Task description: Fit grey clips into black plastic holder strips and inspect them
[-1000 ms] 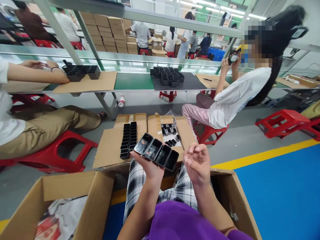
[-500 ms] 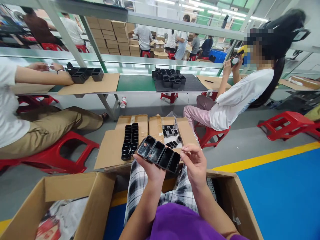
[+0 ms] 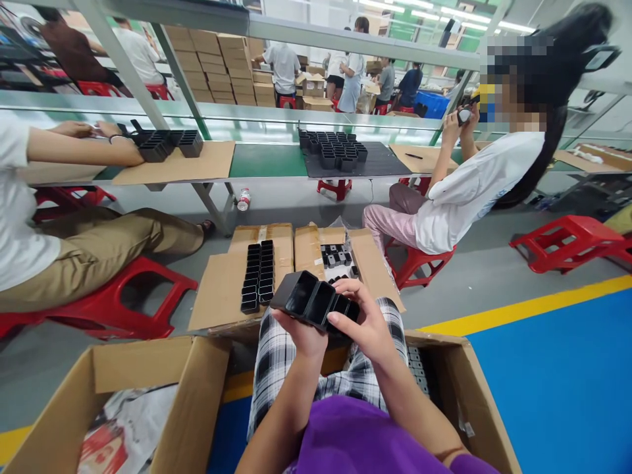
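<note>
A row of several black open-topped plastic boxes (image 3: 309, 297) is held above my lap, tilted with the openings toward me. My left hand (image 3: 302, 334) supports the row from below at its left end, fingers mostly hidden underneath. My right hand (image 3: 363, 319) grips the right end, with the thumb across the front and fingers over the far side. Just beyond, two columns of similar black boxes (image 3: 257, 275) stand on cardboard. To their right, an opened carton (image 3: 340, 271) holds more small black and grey pieces.
An open carton (image 3: 143, 365) with plastic wrapping stands at left, another carton (image 3: 454, 368) at right. Coworkers sit on red stools on both sides. Ahead, a workbench (image 3: 269, 160) carries clustered black boxes (image 3: 338, 150). A red stool (image 3: 567, 240) is farther right.
My right hand has moved from beside the row's right end to grasp it. The row has tilted, showing the left box's outer side. A coworker's hands at right have shifted slightly.
</note>
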`<state>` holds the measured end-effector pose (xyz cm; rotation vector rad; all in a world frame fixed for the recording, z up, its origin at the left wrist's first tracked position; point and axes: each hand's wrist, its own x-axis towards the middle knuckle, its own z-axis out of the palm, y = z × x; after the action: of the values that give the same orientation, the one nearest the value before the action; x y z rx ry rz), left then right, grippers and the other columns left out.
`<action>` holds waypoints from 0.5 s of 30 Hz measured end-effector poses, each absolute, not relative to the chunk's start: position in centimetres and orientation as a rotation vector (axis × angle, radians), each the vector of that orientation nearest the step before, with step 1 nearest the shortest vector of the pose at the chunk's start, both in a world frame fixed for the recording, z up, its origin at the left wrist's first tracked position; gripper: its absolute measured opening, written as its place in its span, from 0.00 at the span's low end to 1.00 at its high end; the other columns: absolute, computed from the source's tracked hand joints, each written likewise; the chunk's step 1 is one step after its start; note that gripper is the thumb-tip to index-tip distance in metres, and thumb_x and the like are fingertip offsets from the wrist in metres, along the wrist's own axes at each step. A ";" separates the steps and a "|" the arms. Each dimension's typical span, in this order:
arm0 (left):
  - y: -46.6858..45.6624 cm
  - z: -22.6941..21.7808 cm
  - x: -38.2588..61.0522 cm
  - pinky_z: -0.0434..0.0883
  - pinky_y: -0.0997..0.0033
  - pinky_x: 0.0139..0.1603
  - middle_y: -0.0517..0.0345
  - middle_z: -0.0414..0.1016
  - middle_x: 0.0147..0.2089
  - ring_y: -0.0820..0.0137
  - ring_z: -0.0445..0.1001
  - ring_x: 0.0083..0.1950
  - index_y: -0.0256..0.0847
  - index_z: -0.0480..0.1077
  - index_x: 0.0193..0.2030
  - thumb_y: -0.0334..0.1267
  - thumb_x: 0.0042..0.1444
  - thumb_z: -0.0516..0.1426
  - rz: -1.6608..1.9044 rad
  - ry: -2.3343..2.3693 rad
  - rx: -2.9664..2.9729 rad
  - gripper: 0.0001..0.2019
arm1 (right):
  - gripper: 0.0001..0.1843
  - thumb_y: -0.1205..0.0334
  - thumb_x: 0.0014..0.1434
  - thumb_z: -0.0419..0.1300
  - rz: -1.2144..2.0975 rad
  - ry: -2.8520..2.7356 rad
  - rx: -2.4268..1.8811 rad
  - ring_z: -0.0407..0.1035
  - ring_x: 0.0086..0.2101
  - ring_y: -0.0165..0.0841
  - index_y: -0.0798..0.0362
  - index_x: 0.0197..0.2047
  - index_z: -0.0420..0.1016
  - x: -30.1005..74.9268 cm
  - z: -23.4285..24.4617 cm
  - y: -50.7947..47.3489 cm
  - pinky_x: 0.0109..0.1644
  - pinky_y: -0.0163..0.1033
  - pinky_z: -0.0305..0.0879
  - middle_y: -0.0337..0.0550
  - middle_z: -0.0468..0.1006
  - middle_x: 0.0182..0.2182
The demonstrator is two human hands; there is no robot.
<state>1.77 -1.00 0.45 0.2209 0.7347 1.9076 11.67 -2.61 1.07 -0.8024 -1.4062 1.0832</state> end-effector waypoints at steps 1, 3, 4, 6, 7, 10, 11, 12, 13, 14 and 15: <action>-1.1 0.6 1.8 0.77 0.60 0.47 0.57 0.77 0.31 0.62 0.77 0.38 0.45 0.78 0.46 0.79 0.47 0.52 1.906 0.725 0.223 0.39 | 0.14 0.54 0.59 0.69 1.106 -1.367 -0.797 0.71 0.49 0.36 0.45 0.47 0.75 11.6 1.1 -2.5 0.53 0.41 0.65 0.41 0.77 0.47; -1.3 0.9 1.8 0.77 0.64 0.43 0.57 0.77 0.31 0.64 0.76 0.36 0.45 0.79 0.46 0.76 0.51 0.52 1.898 0.700 0.224 0.37 | 0.09 0.53 0.61 0.67 1.140 -1.288 -0.811 0.73 0.45 0.35 0.46 0.43 0.77 11.5 1.1 -2.3 0.51 0.40 0.66 0.40 0.78 0.43; -1.3 1.1 1.9 0.77 0.66 0.40 0.57 0.78 0.32 0.65 0.76 0.35 0.45 0.79 0.47 0.75 0.54 0.51 1.888 0.701 0.220 0.36 | 0.08 0.52 0.63 0.65 1.147 -1.257 -0.824 0.73 0.44 0.35 0.46 0.41 0.77 11.5 1.1 -2.2 0.50 0.40 0.67 0.40 0.79 0.41; -1.5 1.5 2.0 0.77 0.68 0.38 0.55 0.79 0.32 0.65 0.77 0.34 0.45 0.79 0.49 0.73 0.58 0.47 1.871 0.738 0.195 0.36 | 0.09 0.51 0.65 0.63 1.142 -1.232 -0.846 0.73 0.42 0.35 0.47 0.40 0.78 11.6 1.3 -2.2 0.49 0.41 0.67 0.41 0.79 0.40; -1.5 1.7 2.0 0.77 0.67 0.37 0.55 0.79 0.32 0.65 0.77 0.33 0.45 0.79 0.50 0.73 0.59 0.46 1.864 0.762 0.180 0.37 | 0.09 0.50 0.64 0.63 1.135 -1.247 -0.853 0.73 0.42 0.35 0.46 0.41 0.78 11.6 1.4 -2.3 0.50 0.41 0.67 0.41 0.79 0.41; -1.5 1.9 2.1 0.79 0.65 0.37 0.56 0.79 0.31 0.65 0.78 0.31 0.46 0.78 0.53 0.71 0.62 0.43 1.852 0.796 0.140 0.36 | 0.17 0.52 0.57 0.71 1.098 -1.361 -0.886 0.72 0.44 0.36 0.44 0.48 0.77 11.9 1.7 -2.5 0.52 0.42 0.67 0.40 0.78 0.45; -1.4 1.9 2.1 0.79 0.65 0.37 0.57 0.79 0.30 0.65 0.78 0.31 0.46 0.78 0.54 0.70 0.63 0.43 1.847 0.796 0.133 0.36 | 0.20 0.52 0.54 0.72 1.086 -1.398 -0.899 0.72 0.45 0.37 0.43 0.50 0.76 11.9 1.8 -2.6 0.52 0.43 0.66 0.40 0.78 0.46; -1.4 1.8 2.2 0.80 0.65 0.38 0.57 0.79 0.30 0.65 0.78 0.31 0.46 0.78 0.54 0.70 0.64 0.43 1.841 0.799 0.129 0.36 | 0.22 0.53 0.53 0.73 1.077 -1.424 -0.912 0.72 0.45 0.37 0.43 0.50 0.76 12.0 1.8 -2.6 0.52 0.43 0.66 0.40 0.78 0.46; -1.4 1.7 2.2 0.80 0.65 0.39 0.57 0.80 0.30 0.65 0.79 0.32 0.45 0.78 0.54 0.69 0.64 0.42 1.836 0.808 0.127 0.36 | 0.21 0.53 0.54 0.73 1.072 -1.435 -0.923 0.71 0.45 0.37 0.43 0.50 0.77 12.0 1.8 -2.6 0.52 0.43 0.66 0.40 0.78 0.46; -1.4 1.5 2.2 0.80 0.65 0.40 0.56 0.80 0.31 0.65 0.80 0.34 0.45 0.78 0.54 0.69 0.64 0.42 1.834 0.821 0.128 0.36 | 0.20 0.52 0.55 0.72 1.075 -1.432 -0.931 0.71 0.45 0.37 0.43 0.50 0.77 12.0 1.7 -2.5 0.52 0.43 0.66 0.40 0.78 0.45; -1.4 1.3 2.2 0.80 0.65 0.41 0.55 0.81 0.32 0.64 0.81 0.36 0.45 0.78 0.54 0.69 0.64 0.43 1.833 0.835 0.132 0.36 | 0.17 0.52 0.57 0.70 1.083 -1.419 -0.935 0.71 0.44 0.37 0.43 0.49 0.78 12.0 1.6 -2.4 0.51 0.43 0.66 0.40 0.78 0.44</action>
<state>2.15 -1.41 1.29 0.1320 0.8354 1.8331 12.04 -2.39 1.58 -0.9345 -1.4192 1.0832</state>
